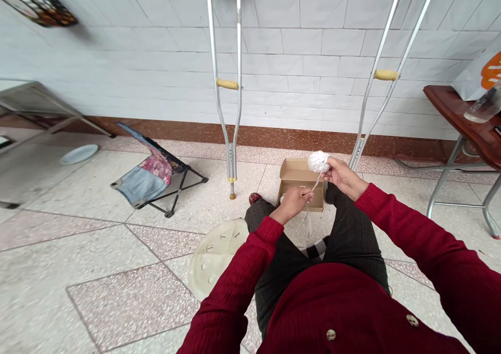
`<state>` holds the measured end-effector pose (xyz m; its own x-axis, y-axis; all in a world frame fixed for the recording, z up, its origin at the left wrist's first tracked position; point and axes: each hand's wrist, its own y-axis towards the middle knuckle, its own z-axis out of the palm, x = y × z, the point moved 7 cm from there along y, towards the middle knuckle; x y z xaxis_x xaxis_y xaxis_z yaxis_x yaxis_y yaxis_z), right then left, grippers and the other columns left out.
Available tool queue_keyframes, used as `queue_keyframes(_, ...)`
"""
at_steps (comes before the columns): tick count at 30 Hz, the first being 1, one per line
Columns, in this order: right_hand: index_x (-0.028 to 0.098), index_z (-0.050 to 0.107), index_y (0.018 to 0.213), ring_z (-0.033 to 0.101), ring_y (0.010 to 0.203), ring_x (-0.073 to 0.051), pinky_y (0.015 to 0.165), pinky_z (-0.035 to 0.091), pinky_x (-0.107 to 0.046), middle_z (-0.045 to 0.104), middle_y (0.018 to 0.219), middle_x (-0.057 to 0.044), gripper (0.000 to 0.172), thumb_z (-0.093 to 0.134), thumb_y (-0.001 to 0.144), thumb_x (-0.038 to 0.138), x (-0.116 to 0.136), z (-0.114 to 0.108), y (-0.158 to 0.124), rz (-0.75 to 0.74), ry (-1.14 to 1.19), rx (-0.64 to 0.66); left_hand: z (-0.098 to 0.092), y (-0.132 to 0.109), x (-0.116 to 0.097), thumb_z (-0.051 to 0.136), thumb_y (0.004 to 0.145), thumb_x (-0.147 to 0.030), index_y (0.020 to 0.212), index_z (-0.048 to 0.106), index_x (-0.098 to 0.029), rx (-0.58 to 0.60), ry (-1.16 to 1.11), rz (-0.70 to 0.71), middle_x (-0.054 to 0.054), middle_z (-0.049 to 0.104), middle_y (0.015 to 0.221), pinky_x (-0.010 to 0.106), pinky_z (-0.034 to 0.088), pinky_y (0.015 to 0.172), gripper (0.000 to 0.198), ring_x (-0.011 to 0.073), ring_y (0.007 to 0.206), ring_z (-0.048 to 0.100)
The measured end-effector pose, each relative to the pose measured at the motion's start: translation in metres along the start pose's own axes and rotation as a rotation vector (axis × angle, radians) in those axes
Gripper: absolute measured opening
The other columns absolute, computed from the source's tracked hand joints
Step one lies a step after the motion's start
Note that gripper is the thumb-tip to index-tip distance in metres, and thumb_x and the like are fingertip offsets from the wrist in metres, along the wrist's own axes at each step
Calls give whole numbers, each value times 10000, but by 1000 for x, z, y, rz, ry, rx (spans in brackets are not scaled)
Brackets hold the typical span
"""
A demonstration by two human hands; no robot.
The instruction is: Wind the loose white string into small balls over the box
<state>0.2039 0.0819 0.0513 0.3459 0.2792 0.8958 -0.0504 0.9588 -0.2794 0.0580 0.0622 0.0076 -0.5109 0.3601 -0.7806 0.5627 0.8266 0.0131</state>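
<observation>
My right hand [341, 175] is closed on a small ball of white yarn [318, 162], held up above an open cardboard box [294, 170]. A strand of the yarn runs down from the ball to my left hand [294, 201], whose fingers are pinched on it. Below that hand the loose end of the strand hangs between my knees. The box stands on the floor between my feet, its lid tipped back toward the wall. Something white shows inside it beside my left hand, too covered to make out.
Two metal crutches, one on the left [231, 155] and one on the right [366, 114], lean on the tiled wall. A folding stool [146, 184] and a round pale lid [213, 249] lie to my left. On the right stands a brown table [450, 101] with a bag and a plastic cup.
</observation>
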Motion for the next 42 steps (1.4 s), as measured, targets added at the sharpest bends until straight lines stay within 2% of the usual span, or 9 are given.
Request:
queue_keyframes(4,203,581,890,550,575,-116,505,450,-200,652,724,-24,174,571,811,358,11,9,-23,19,-51,119,-1,9,27,514,873,-331,723,710,-151,-17,-67,-57,-4,664,670,230,397,650,305,133,653,562)
queue_keyframes(8,200,578,892,529,514,-100,448,403,-191,640,685,-7,189,640,739,292,-6,16,-49,99,-168,240,-21,24,36,515,870,-293,750,727,-141,-42,3,-63,7,672,671,235,401,641,288,149,669,577)
queue_keyframes(12,190,539,849,514,436,-85,391,367,-169,613,589,17,195,651,693,221,-56,-1,-52,256,-352,179,-57,37,15,504,896,-276,797,740,-165,-103,322,17,46,695,735,272,387,676,279,178,710,587)
queue_keyframes(15,192,501,804,484,375,-86,342,345,-164,569,494,47,250,701,653,188,-85,-22,-29,254,-520,4,-67,36,-15,515,901,-282,771,732,-162,-143,515,104,87,696,758,314,384,744,280,224,783,601)
queue_keyframes(18,196,492,778,473,351,-86,326,343,-159,533,443,69,293,744,632,167,-90,-34,2,145,-442,-192,-49,27,-35,505,910,-288,754,718,-166,-97,545,125,88,683,737,318,374,733,291,230,768,604)
queue_keyframes(21,189,496,764,511,396,-79,380,416,-158,564,494,49,243,731,702,213,-83,-31,24,103,-275,-253,-23,12,-33,497,911,-303,773,711,-179,-43,395,45,53,677,719,285,359,655,283,193,698,590)
queue_keyframes(28,180,569,798,579,508,-91,480,510,-174,629,619,0,170,663,832,318,-80,-29,51,148,-40,-218,24,-19,25,504,884,-354,650,693,-162,-58,-232,-155,6,657,629,251,389,636,356,134,611,539)
queue_keyframes(35,149,580,757,484,377,-87,347,397,-174,553,466,19,169,736,755,216,-145,-58,79,264,-126,-400,68,-25,74,618,779,-438,701,688,-155,-191,-817,-354,35,694,631,294,459,730,302,162,654,605)
queue_keyframes(42,128,628,852,609,547,-134,511,520,-249,646,640,-15,214,781,706,160,-214,-82,97,325,-91,-487,109,-19,117,645,711,-483,690,663,-146,-190,-927,-516,44,673,581,298,435,708,338,160,622,588)
